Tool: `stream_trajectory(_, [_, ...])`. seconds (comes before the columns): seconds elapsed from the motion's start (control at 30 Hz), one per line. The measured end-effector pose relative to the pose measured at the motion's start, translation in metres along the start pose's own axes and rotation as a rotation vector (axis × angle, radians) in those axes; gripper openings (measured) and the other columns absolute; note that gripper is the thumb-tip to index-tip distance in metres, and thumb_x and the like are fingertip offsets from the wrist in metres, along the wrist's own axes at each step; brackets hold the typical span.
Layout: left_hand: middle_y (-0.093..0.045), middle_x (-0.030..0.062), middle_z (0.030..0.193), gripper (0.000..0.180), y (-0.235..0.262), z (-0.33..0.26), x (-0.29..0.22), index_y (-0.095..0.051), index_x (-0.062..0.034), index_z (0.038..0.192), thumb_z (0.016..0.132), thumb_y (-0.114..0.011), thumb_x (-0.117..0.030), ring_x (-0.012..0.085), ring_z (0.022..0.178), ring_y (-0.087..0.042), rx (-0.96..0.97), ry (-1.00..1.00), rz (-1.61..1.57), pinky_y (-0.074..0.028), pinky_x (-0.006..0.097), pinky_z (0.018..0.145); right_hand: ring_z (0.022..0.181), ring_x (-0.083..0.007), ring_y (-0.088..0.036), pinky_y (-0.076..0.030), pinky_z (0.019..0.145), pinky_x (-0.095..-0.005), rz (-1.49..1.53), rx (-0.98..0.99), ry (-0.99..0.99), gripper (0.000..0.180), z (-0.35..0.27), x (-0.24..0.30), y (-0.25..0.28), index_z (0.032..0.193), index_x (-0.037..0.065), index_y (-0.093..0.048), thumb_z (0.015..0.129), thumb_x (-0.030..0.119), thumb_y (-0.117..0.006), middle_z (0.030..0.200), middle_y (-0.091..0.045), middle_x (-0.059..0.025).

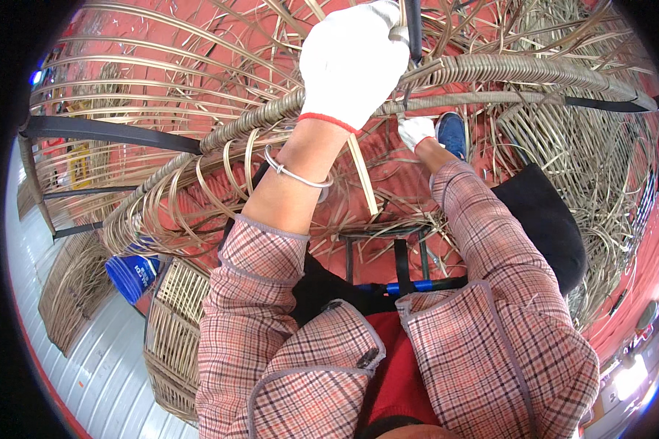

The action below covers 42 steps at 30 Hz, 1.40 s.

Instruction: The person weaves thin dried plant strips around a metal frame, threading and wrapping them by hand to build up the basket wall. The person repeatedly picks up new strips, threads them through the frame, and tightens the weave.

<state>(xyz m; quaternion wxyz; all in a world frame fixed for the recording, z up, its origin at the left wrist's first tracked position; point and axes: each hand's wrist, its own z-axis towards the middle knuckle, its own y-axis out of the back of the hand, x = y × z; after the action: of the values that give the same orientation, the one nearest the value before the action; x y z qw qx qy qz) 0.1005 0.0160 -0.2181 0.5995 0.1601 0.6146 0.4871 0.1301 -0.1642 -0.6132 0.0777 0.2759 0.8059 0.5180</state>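
Observation:
My left hand (355,66), in a white glove with a red cuff, is closed over the strip-wrapped rim (512,69) of a large wicker frame. Its fingers are hidden, so what it grips does not show. Close by it stands a black upright bar (413,29). From under the left wrist hangs a pale flat rattan strip (362,175), its end free. Lower and to the right, my white-gloved right hand (415,131) is closed just below the thin lower rail (476,100). Its fingertips and anything in them cannot be made out.
Loose cane loops (165,212) hang off the rim at the left. Black struts (117,133) brace the frame. A blue bucket (132,278) and a woven panel (176,329) are at lower left. Cane scraps (586,190) heap at the right, near a blue shoe (452,135).

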Motion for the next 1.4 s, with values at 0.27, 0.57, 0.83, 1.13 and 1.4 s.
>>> stream_trajectory(0.27, [-0.069, 0.0148, 0.078, 0.017, -0.006, -0.007, 0.013, -0.074, -0.0131, 0.096, 0.083, -0.067, -0.021, 0.0346, 0.074, -0.069, -0.072, -0.151, 0.128, -0.055, 0.044, 0.068, 0.087, -0.038, -0.075, -0.056, 0.077, -0.0513, 0.284, 0.148, -0.22, 0.056, -0.034, 0.015, 0.043, 0.115, -0.001, -0.073, 0.107, 0.037, -0.032, 0.09, -0.077, -0.0184])
stream_trajectory(0.57, [-0.074, 0.0141, 0.088, 0.025, -0.006, -0.022, 0.0, -0.07, -0.011, 0.118, 0.101, -0.059, -0.025, 0.0315, 0.082, -0.073, -0.25, 0.146, -0.342, -0.057, 0.042, 0.076, 0.065, -0.0306, -0.072, -0.054, 0.055, -0.0484, -0.092, -0.295, 0.221, 0.018, -0.127, 0.024, 0.198, 0.083, 0.011, -0.075, 0.09, 0.018, -0.06, 0.074, -0.073, -0.0142])
stream_trajectory(0.83, [-0.074, 0.0075, 0.088, 0.03, 0.0, -0.055, -0.016, -0.067, -0.0033, 0.125, 0.11, -0.05, -0.022, 0.0117, 0.077, -0.069, -0.258, 0.05, -0.972, -0.057, 0.025, 0.073, 0.087, -0.0283, -0.069, -0.054, 0.067, -0.0417, -0.313, -0.737, 0.479, 0.011, -0.218, 0.035, 0.384, 0.095, 0.016, -0.065, 0.084, 0.016, -0.062, 0.096, -0.068, -0.0058])
stream_trajectory(1.13, [-0.075, 0.0127, 0.102, 0.021, 0.019, -0.087, -0.027, -0.071, -0.0057, 0.118, 0.106, -0.057, -0.015, 0.0211, 0.093, -0.074, -0.461, -0.027, -0.67, -0.058, 0.032, 0.082, 0.08, -0.0306, -0.071, -0.055, 0.067, -0.0406, 0.28, -0.939, 0.418, 0.015, -0.196, 0.045, 0.365, 0.098, 0.015, -0.071, 0.09, 0.028, -0.073, 0.084, -0.069, -0.0078])
stream_trajectory(1.4, [-0.072, 0.0128, 0.117, 0.03, 0.014, -0.183, -0.053, -0.07, -0.0102, 0.122, 0.093, -0.072, -0.019, 0.0293, 0.107, -0.07, -0.265, -0.008, -0.114, -0.054, 0.039, 0.095, 0.083, -0.0314, -0.071, -0.056, 0.07, -0.0388, 0.273, -0.929, 0.318, 0.013, -0.183, 0.045, 0.361, 0.1, 0.015, -0.071, 0.091, 0.025, -0.074, 0.088, -0.071, -0.0082])
